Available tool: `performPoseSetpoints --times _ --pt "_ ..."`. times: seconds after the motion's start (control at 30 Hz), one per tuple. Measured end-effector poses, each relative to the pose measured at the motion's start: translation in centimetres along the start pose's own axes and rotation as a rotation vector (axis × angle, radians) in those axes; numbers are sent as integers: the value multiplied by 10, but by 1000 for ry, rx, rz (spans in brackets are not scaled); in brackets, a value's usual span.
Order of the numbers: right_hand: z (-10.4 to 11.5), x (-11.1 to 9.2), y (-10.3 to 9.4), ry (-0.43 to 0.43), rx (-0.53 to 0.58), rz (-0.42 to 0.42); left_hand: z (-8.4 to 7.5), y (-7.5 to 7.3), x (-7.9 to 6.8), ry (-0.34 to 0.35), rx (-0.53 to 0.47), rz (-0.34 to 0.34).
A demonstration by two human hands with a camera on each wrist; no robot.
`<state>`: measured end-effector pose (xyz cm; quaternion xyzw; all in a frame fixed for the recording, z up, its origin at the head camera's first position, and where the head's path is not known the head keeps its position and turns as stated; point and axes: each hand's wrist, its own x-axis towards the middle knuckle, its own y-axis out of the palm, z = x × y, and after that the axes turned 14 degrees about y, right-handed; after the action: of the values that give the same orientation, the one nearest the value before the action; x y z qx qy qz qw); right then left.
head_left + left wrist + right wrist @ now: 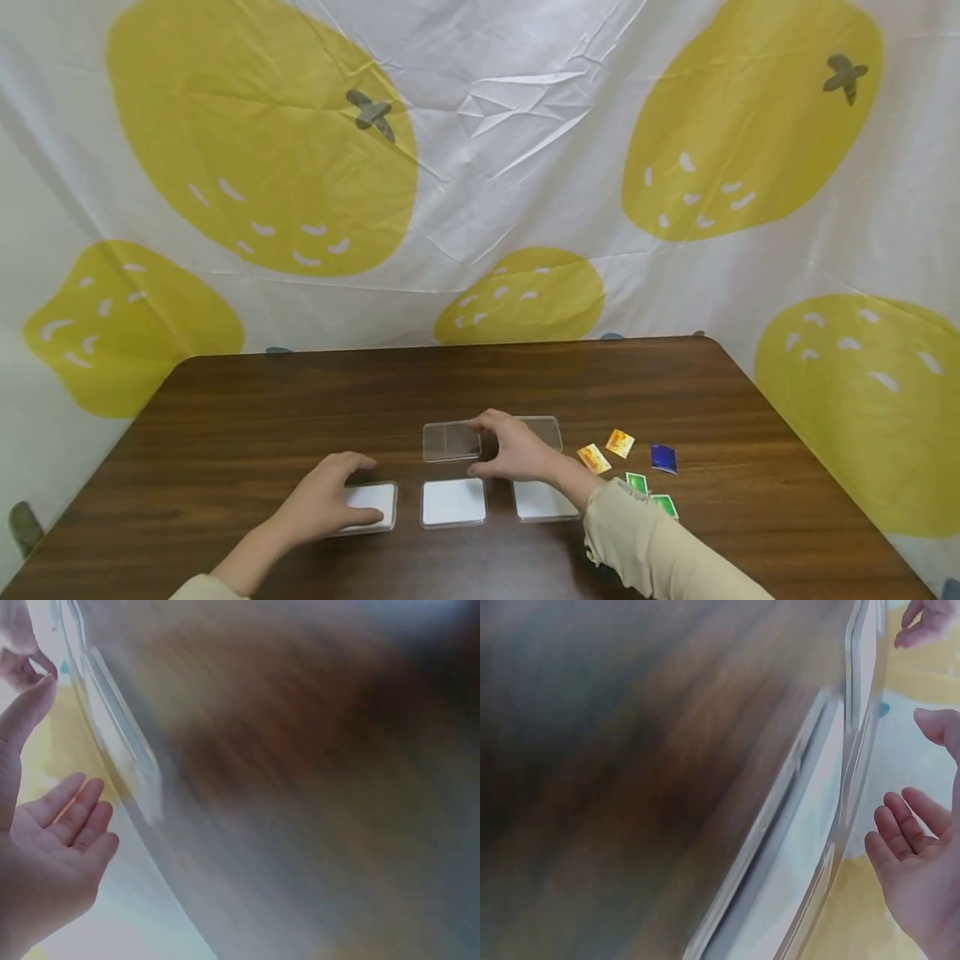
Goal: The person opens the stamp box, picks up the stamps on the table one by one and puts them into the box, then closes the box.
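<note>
Three shallow clear cases with white insides stand in a row on the table. Over the left case [377, 500] is my left hand [317, 502], its thumb and fingers spread apart and hiding part of the case. The middle case [453, 502] shows whole. My right hand [521, 452] is above the gap between two transparent lids, the left lid [446, 443] and the right lid [546, 430], and partly covers both. Its forearm crosses the right case [540, 502]. In the wrist views, the left hand [56, 862] and right hand [922, 877] have loosely bent fingers holding nothing.
Right of the lids lie two orange-yellow cards, one nearer [594, 458] and one farther [620, 443], a blue card [663, 458] and two green-and-white cards [637, 482]. A lemon-print cloth [517, 208] hangs behind the brown table [300, 400].
</note>
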<state>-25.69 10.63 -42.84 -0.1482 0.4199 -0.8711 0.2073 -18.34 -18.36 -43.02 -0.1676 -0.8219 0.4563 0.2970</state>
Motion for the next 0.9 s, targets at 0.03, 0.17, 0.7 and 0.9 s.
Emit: performPoseSetpoints --times 0.03,0.17,0.7,0.9 --pt "1 0 2 -8 0 3 3 -2 -4 -14 -15 -5" --pt "8 -3 9 -28 -5 11 12 -11 -19 -86 -70 -4" --pt "52 -2 41 -10 -13 57 29 -17 -43 -89 -50 63" --pt "69 2 60 -5 -121 88 29 -16 -42 -113 -70 76"
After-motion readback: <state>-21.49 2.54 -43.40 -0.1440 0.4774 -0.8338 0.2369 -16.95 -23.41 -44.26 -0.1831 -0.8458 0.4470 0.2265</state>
